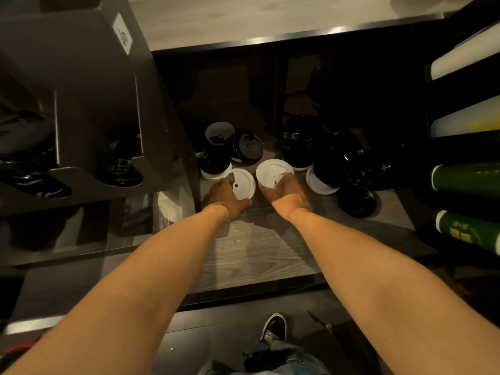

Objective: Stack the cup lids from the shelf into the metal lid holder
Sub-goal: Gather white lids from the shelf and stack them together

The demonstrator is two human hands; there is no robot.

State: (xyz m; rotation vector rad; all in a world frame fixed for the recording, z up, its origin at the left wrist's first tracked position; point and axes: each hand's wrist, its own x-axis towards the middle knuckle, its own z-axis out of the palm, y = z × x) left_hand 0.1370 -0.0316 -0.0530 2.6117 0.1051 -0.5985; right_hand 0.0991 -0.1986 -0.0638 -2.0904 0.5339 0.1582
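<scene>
right of the dark metal lid holder, left hand grips a round white plastic lid, right hand a second white lid; many black lids lie unstacked.

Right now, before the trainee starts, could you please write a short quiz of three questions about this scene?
1. True or false: the left hand grips the left white lid, and the right hand grips the right white lid.
2. Where does the metal lid holder stand?
A. left of the hands
B. right of the hands
C. between the hands
3. Fill the gap: the lids in the holder are ____ in colour.

Key: 1 true; 2 A; 3 black.
</scene>
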